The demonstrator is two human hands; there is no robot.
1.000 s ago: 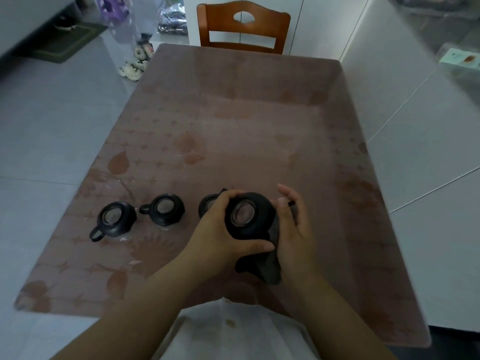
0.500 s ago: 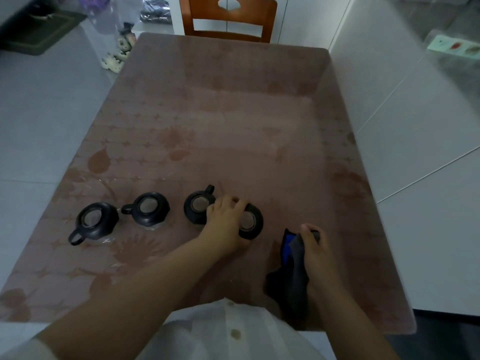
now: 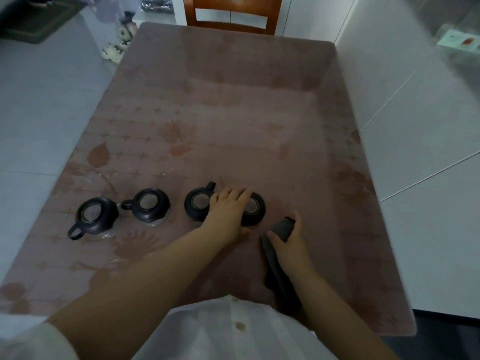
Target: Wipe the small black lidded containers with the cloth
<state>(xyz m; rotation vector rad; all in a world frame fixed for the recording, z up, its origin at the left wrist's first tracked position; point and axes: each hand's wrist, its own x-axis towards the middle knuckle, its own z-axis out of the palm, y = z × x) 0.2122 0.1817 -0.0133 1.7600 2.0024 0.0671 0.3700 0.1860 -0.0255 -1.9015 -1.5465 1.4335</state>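
Several small black lidded containers with clear lid centres stand in a row on the table. The leftmost container (image 3: pixel 94 216) and the second container (image 3: pixel 149 206) have side handles. The third container (image 3: pixel 198 207) sits just left of my left hand (image 3: pixel 228 207). That hand lies over the rightmost container (image 3: pixel 254 209), fingers across its left side and top. My right hand (image 3: pixel 289 241) holds a dark grey cloth (image 3: pixel 279 271) on the table, just right of that container. The cloth trails back toward my body.
The table (image 3: pixel 233 113) has a pinkish leaf-patterned cover. A wooden chair (image 3: pixel 231 14) stands at the far end. White cabinets (image 3: pixel 415 126) run close along the right edge. Slippers (image 3: pixel 117 45) lie on the floor at the far left.
One second ago both hands held the rightmost container up against the cloth. My left hand has since set it down in the row, and my right hand has drawn the cloth away to the right.
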